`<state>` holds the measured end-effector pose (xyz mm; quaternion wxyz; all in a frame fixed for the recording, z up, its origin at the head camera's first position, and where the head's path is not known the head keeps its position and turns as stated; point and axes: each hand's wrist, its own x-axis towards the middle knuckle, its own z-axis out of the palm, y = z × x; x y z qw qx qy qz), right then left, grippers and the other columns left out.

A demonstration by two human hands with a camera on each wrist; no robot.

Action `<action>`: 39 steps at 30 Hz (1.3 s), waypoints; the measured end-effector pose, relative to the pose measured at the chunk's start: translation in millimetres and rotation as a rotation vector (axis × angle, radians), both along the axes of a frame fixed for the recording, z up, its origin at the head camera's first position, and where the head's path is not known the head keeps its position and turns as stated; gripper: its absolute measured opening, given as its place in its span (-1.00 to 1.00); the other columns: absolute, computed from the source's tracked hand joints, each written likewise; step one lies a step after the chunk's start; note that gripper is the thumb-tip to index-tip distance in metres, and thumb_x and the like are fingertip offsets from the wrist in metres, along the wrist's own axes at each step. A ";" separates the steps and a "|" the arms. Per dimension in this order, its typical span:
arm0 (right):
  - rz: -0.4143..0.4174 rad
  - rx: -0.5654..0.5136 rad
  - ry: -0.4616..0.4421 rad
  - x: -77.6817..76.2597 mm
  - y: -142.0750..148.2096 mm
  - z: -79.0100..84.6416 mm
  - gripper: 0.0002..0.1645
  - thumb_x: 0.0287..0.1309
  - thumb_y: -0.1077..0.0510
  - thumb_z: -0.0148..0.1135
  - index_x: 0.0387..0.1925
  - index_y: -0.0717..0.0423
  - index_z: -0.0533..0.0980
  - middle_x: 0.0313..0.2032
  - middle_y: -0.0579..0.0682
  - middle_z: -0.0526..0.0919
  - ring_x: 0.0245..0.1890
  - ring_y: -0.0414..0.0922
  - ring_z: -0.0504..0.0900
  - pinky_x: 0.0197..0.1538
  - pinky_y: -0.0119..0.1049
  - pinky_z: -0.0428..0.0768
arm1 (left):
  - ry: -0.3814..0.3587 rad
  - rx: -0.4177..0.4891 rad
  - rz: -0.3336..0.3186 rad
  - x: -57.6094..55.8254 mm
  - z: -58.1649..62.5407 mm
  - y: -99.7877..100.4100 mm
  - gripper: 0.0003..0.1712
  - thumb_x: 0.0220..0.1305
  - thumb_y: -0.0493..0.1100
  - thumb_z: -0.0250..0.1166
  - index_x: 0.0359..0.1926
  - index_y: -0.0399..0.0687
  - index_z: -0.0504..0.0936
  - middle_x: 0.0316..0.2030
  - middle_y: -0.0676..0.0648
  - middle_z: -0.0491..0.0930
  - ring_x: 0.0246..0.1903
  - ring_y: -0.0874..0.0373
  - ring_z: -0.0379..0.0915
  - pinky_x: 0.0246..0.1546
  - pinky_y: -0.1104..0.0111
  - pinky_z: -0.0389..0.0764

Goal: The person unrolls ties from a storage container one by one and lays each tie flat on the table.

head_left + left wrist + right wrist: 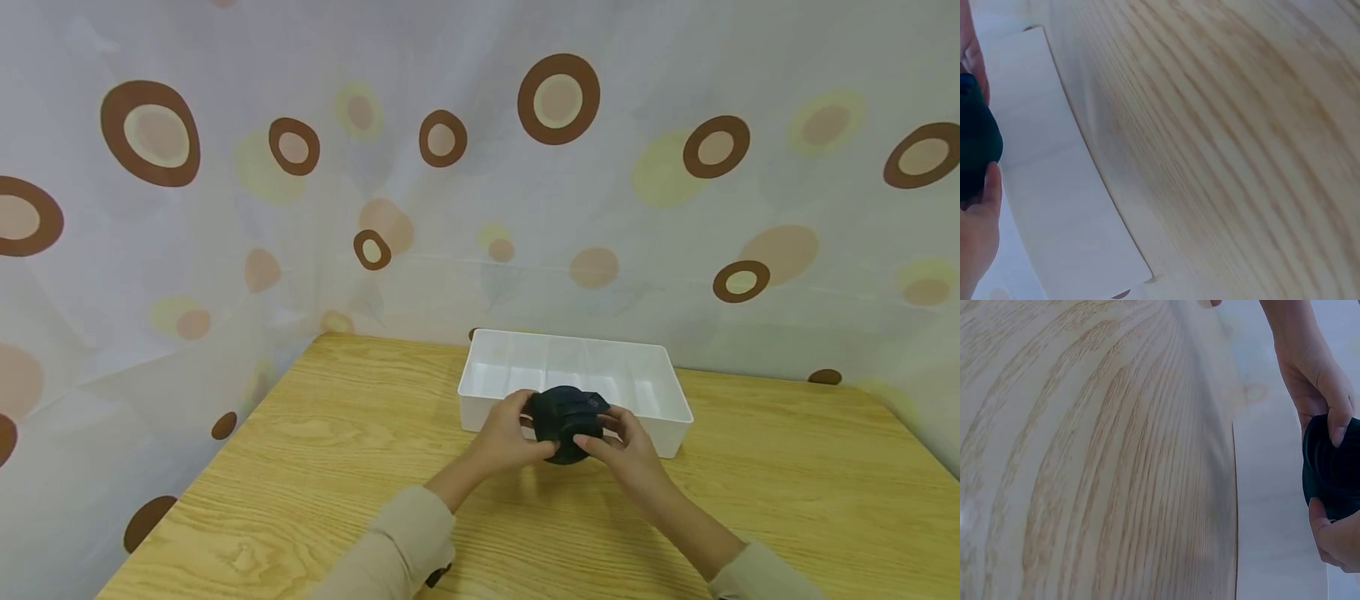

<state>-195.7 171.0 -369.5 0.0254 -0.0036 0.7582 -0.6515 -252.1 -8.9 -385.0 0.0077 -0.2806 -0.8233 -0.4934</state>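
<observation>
Both hands hold a dark, greenish-black round object [566, 423] between them, just in front of the white box. Raised bands cross its face, and a flap-like corner sticks out at its upper right in the head view. My left hand [506, 437] grips its left side, thumb along the lower edge. On the opposite side my right hand [630, 454] grips it with the thumb pressed on its front. In the right wrist view the object [1329, 469] shows curved ridges inside a rounded rim. Its exact kind cannot be made out.
Behind the hands stands a white plastic box [678, 421] with several divided compartments. It rests on a wood-grain table [360, 417]. A pale curtain [480, 200] printed with brown rings rises behind the table and along its left side.
</observation>
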 end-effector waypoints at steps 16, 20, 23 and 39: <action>0.225 0.195 0.243 2.9 19.3 -24.6 -0.21 0.01 0.29 0.32 0.24 0.39 0.18 0.04 0.36 0.38 -0.28 -0.34 0.53 -0.24 -0.46 0.57 | -0.100 -0.034 -0.199 6.2 -7.6 -14.3 -0.50 -0.06 -0.28 0.41 -0.05 -0.26 0.48 -0.12 -0.14 0.55 -0.10 0.09 0.52 -0.10 0.52 0.55; 0.215 0.232 0.217 6.2 20.4 -29.3 -0.20 -0.02 0.27 0.35 0.22 0.42 0.19 -0.02 0.35 0.44 -0.32 -0.35 0.52 -0.26 -0.47 0.55 | -0.099 -0.076 -0.225 10.4 -8.1 -15.1 -0.50 -0.07 -0.29 0.42 -0.05 -0.26 0.48 -0.12 -0.14 0.55 -0.11 0.12 0.52 -0.10 0.54 0.54; 0.211 0.231 0.196 7.7 20.1 -32.1 -0.20 -0.05 0.27 0.37 0.19 0.44 0.20 -0.02 0.35 0.44 -0.33 -0.32 0.51 -0.27 -0.46 0.54 | -0.102 -0.109 -0.239 11.8 -9.4 -15.3 -0.50 -0.07 -0.30 0.42 -0.05 -0.25 0.48 -0.11 -0.13 0.55 -0.11 0.15 0.52 -0.10 0.56 0.53; 0.198 0.211 0.197 10.5 17.4 -40.8 -0.27 -0.08 0.31 0.37 0.11 0.46 0.25 0.01 0.38 0.40 -0.29 -0.36 0.56 -0.21 -0.47 0.59 | -0.046 -0.344 -0.323 7.7 -17.9 -20.3 -0.17 0.23 0.01 0.22 0.36 -0.34 0.13 -0.23 -0.11 0.56 -0.41 0.37 0.35 -0.36 0.59 0.43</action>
